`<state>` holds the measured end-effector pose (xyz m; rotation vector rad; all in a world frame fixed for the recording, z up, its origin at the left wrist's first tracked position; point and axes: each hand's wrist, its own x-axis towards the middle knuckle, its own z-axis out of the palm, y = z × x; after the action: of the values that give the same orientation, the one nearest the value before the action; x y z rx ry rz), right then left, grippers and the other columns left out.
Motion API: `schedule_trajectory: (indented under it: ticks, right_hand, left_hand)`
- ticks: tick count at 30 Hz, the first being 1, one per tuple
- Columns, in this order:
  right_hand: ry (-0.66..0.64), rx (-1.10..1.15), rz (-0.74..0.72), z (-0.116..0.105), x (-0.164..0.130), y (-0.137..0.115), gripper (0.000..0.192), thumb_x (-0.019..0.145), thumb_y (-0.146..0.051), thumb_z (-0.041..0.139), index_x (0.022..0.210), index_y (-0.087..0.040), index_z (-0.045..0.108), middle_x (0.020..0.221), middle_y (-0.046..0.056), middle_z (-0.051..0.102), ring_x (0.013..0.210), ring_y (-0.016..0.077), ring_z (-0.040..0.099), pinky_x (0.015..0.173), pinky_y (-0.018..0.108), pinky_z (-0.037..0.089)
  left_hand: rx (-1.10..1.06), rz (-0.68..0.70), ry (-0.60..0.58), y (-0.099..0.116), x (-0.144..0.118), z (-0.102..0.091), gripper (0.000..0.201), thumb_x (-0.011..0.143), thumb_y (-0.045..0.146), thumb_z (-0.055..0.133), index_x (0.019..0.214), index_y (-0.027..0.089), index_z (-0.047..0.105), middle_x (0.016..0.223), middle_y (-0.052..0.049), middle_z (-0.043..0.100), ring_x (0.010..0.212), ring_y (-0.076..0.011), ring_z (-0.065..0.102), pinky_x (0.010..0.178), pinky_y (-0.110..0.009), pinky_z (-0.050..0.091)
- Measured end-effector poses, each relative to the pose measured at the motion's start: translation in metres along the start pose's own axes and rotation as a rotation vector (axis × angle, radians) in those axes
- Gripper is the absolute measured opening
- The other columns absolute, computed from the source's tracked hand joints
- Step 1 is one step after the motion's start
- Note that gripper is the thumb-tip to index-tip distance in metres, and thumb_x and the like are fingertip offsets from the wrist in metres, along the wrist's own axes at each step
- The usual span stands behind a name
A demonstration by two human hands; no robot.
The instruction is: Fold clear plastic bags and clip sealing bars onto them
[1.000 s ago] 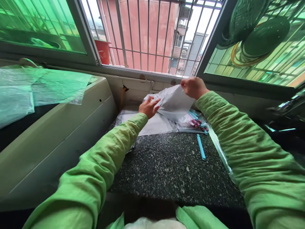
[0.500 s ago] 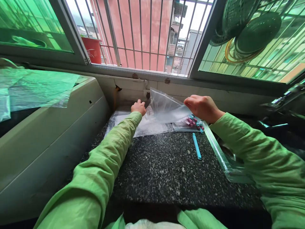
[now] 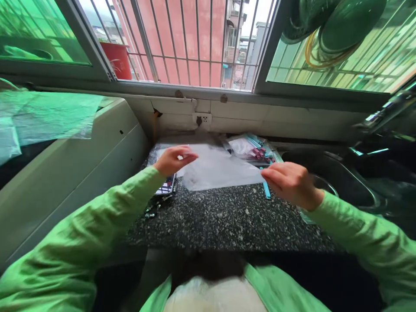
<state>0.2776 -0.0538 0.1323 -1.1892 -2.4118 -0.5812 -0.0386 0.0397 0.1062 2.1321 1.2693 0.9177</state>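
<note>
A clear, milky plastic bag (image 3: 221, 170) is spread between my two hands above the dark speckled countertop (image 3: 208, 225). My left hand (image 3: 175, 159) pinches it near its upper left side, thumb and fingers together. My right hand (image 3: 290, 182) has its fingertips closed on the bag's right corner. Below that corner a light-blue plastic strip (image 3: 266, 190) lies on the counter, partly hidden by the bag. Behind, another clear bag (image 3: 238, 146) holds several pink and blue strips (image 3: 260, 152). Under my left wrist a flat patterned object (image 3: 165, 187) shows in part.
A sink (image 3: 351, 173) with a faucet (image 3: 378, 115) is on the right. To the left stands a white appliance (image 3: 107, 143) with plastic sheeting (image 3: 55, 112) on top. A wall socket (image 3: 202, 119) with a plug sits beneath the barred window. Small shiny bits (image 3: 150, 214) lie at the counter's left.
The bag has come toward me and is stretched lower between my hands. My left hand has drawn back from the rear sheets, and my right hand has moved lower. The view has tilted.
</note>
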Motion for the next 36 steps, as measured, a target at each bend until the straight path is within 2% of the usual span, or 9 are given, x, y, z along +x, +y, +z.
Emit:
schedule_trajectory:
  ticks: [4,8,11,15,23,28,31,34,36]
  right_hand:
    - [0.004,0.021,-0.146,0.010,-0.054,-0.038,0.018,0.081,-0.017,0.044,0.080,-0.024,0.062,0.069,0.003,0.063,0.064,0.0137,0.054,0.059,0.028,0.040]
    - [-0.061,0.119,-0.163,0.022,-0.099,-0.081,0.020,0.082,-0.014,0.043,0.078,-0.023,0.061,0.064,0.003,0.061,0.060,0.0141,0.052,0.057,0.030,0.039]
    - [-0.107,0.185,-0.155,0.029,-0.122,-0.107,0.019,0.082,-0.014,0.043,0.076,-0.021,0.059,0.063,0.003,0.059,0.060,0.0140,0.052,0.056,0.029,0.038]
    - [-0.199,0.218,-0.176,0.034,-0.139,-0.129,0.023,0.082,-0.013,0.040,0.070,-0.021,0.058,0.059,0.002,0.055,0.056,0.0130,0.047,0.052,0.029,0.034]
    - [-0.338,0.237,-0.267,0.041,-0.148,-0.136,0.025,0.083,-0.011,0.037,0.065,-0.019,0.053,0.059,0.002,0.050,0.054,0.0130,0.040,0.051,0.029,0.028]
    - [-0.411,0.269,-0.344,0.052,-0.153,-0.135,0.028,0.085,-0.012,0.034,0.062,-0.017,0.049,0.058,0.001,0.049,0.054,0.0117,0.039,0.052,0.028,0.023]
    - [-0.450,0.343,-0.365,0.048,-0.149,-0.133,0.028,0.086,-0.016,0.034,0.062,-0.017,0.049,0.058,0.001,0.050,0.055,0.0114,0.041,0.052,0.027,0.024]
    - [-0.462,0.465,-0.257,0.034,-0.135,-0.121,0.024,0.086,-0.030,0.039,0.074,-0.017,0.055,0.066,0.002,0.054,0.061,0.0113,0.047,0.056,0.025,0.031]
    - [-0.401,0.473,-0.142,0.028,-0.121,-0.107,0.019,0.085,-0.029,0.043,0.080,-0.017,0.056,0.068,0.003,0.057,0.065,0.0110,0.050,0.060,0.023,0.035]
  left_hand:
    - [0.048,0.209,-0.058,0.000,-0.071,0.003,0.021,0.075,0.034,0.051,0.075,0.024,0.069,0.080,-0.006,0.063,0.075,-0.0149,0.058,0.070,-0.028,0.049]
    - [0.091,0.361,-0.034,-0.003,-0.136,0.014,0.023,0.077,0.022,0.048,0.085,0.028,0.068,0.077,-0.006,0.063,0.074,-0.0153,0.058,0.064,-0.028,0.050]
    - [0.190,0.452,0.022,-0.006,-0.173,0.025,0.030,0.076,0.016,0.048,0.094,0.031,0.065,0.079,-0.006,0.064,0.073,-0.0161,0.057,0.065,-0.030,0.050]
    - [0.260,0.469,0.064,-0.014,-0.208,0.038,0.037,0.077,0.013,0.048,0.105,0.034,0.060,0.079,-0.006,0.064,0.072,-0.0162,0.058,0.064,-0.030,0.051]
    - [0.404,0.497,0.094,-0.037,-0.253,0.061,0.028,0.077,0.014,0.050,0.099,0.026,0.061,0.083,-0.006,0.065,0.076,-0.0168,0.058,0.067,-0.030,0.050]
    - [0.473,0.570,0.067,-0.047,-0.263,0.071,0.021,0.077,0.012,0.048,0.092,0.016,0.063,0.085,-0.009,0.064,0.078,-0.0177,0.056,0.068,-0.030,0.048]
    - [0.478,0.570,0.055,-0.049,-0.265,0.070,0.025,0.077,0.010,0.049,0.098,0.016,0.061,0.089,-0.009,0.063,0.082,-0.0175,0.056,0.073,-0.030,0.047]
    - [0.396,0.480,0.117,-0.052,-0.264,0.064,0.029,0.075,0.009,0.049,0.100,0.018,0.061,0.094,-0.008,0.062,0.086,-0.0163,0.057,0.077,-0.028,0.047]
    - [0.253,0.265,0.183,-0.051,-0.262,0.057,0.023,0.077,0.013,0.047,0.094,0.016,0.062,0.091,-0.009,0.063,0.084,-0.0156,0.058,0.075,-0.026,0.048]
